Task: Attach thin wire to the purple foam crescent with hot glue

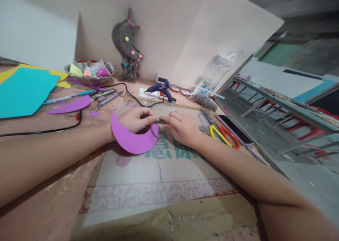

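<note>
A purple crescent cutout (134,143) hangs at my left hand (139,119), its right tip by my pinched thumb and finger. Grey yarn (153,130) loops around that tip. Opposite, my right hand (181,126) is closed, with its fingertips on the grey yarn close to the left thumb. The fingers hide part of the yarn and the crescent's tip. Both hands are over a printed cardboard sheet (127,195). Scissors (221,131) with yellow and orange handles lie beside my right hand, with loose yarn near them.
Behind the hands stand a blue glue gun (162,89), a grey yarn bundle (203,101) and a clear bottle (215,75). A phone (235,129) lies right. Left are turquoise sheets (25,90), a black cord (39,132) and a bowl (90,79) of bagged clay-like pieces. A decorated moon (125,39) stands against the board.
</note>
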A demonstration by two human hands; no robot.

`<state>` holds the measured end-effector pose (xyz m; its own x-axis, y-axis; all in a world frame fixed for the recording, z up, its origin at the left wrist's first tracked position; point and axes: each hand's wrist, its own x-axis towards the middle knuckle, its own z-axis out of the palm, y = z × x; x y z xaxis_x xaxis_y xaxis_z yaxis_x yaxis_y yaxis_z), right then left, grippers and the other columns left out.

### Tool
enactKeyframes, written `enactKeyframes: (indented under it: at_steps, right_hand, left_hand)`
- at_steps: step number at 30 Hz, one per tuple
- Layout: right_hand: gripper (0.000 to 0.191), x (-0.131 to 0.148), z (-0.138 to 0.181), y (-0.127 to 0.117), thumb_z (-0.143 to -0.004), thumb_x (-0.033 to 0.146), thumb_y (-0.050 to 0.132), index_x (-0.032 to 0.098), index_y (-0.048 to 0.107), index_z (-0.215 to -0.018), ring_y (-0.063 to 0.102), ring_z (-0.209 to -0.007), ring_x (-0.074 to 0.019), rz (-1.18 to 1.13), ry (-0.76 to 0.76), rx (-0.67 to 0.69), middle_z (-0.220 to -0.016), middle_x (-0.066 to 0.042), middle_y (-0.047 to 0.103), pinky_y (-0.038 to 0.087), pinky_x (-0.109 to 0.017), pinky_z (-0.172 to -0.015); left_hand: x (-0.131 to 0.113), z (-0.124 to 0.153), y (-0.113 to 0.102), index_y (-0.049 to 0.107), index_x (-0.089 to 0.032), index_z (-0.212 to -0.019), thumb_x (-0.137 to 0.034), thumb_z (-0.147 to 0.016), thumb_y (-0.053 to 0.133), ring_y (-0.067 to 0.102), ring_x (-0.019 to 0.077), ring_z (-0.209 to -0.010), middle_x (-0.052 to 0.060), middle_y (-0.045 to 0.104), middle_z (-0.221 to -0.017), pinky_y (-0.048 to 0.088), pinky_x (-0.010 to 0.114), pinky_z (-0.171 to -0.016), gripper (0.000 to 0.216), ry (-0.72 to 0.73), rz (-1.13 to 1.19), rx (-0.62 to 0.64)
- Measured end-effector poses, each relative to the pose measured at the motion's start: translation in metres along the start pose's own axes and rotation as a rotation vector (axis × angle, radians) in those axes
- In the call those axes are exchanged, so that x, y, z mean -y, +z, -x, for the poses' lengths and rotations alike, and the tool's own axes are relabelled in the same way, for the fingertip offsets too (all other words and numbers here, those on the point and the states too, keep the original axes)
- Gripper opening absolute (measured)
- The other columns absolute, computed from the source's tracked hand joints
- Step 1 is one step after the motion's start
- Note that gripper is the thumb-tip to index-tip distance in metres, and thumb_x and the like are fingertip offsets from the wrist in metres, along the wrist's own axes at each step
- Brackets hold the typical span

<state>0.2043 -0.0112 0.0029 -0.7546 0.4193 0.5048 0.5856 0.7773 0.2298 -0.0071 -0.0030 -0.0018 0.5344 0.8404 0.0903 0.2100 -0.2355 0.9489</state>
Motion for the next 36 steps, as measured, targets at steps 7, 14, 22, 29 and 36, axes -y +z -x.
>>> enactKeyframes:
  at_steps: [7,14,22,29,36]
  right_hand:
    - [0.026,-0.001,0.001,0.002,-0.094,0.027,0.043,0.013,0.065,-0.1,0.05,-0.067,-0.0155,0.024,-0.017,-0.017,-0.074,-0.005,0.062,0.038,-0.029,-0.062]
    - [0.031,0.0,0.003,-0.001,-0.095,0.032,0.04,0.011,0.061,-0.105,0.053,-0.07,-0.0162,-0.111,0.095,-0.036,-0.079,-0.008,0.062,0.042,-0.028,-0.065]
    - [0.031,0.009,-0.003,-0.004,-0.085,0.043,0.054,0.015,0.062,-0.096,0.054,-0.066,-0.0132,-0.53,0.552,0.021,-0.079,-0.004,0.064,0.04,-0.025,-0.06]
    - [0.023,0.024,-0.016,-0.005,-0.077,0.037,0.061,0.015,0.065,-0.082,0.052,-0.062,-0.0097,-1.106,0.799,0.156,-0.07,0.001,0.06,0.04,-0.023,-0.059]
    - [0.018,0.024,-0.013,-0.004,-0.078,0.033,0.058,0.015,0.059,-0.077,0.043,-0.052,-0.0069,-1.226,0.866,0.116,-0.059,0.004,0.05,0.037,-0.022,-0.052]
  left_hand:
    - [-0.003,0.0,0.001,0.052,-0.016,-0.071,-0.032,-0.082,0.056,0.038,0.0054,-0.04,-0.007,0.044,-0.047,0.026,0.018,-0.039,0.02,-0.014,-0.024,-0.007]
    - [-0.002,0.0,0.001,0.051,-0.016,-0.072,-0.032,-0.083,0.055,0.038,0.0056,-0.04,-0.007,0.044,-0.048,0.027,0.018,-0.039,0.02,-0.002,-0.002,-0.008]
    - [-0.001,0.001,0.0,0.05,-0.016,-0.075,-0.032,-0.085,0.054,0.034,0.0048,-0.037,-0.01,0.039,-0.043,0.025,0.017,-0.038,0.019,-0.003,0.046,-0.001]
    - [-0.007,0.008,0.005,0.055,-0.014,-0.082,-0.034,-0.085,0.052,0.04,0.0054,-0.039,-0.007,0.048,-0.048,0.03,0.018,-0.04,0.02,0.114,-0.025,0.003]
    - [-0.006,0.005,0.005,0.054,-0.013,-0.093,-0.032,-0.081,0.057,0.044,0.0062,-0.044,-0.006,0.052,-0.055,0.037,0.019,-0.046,0.023,0.072,0.048,-0.04]
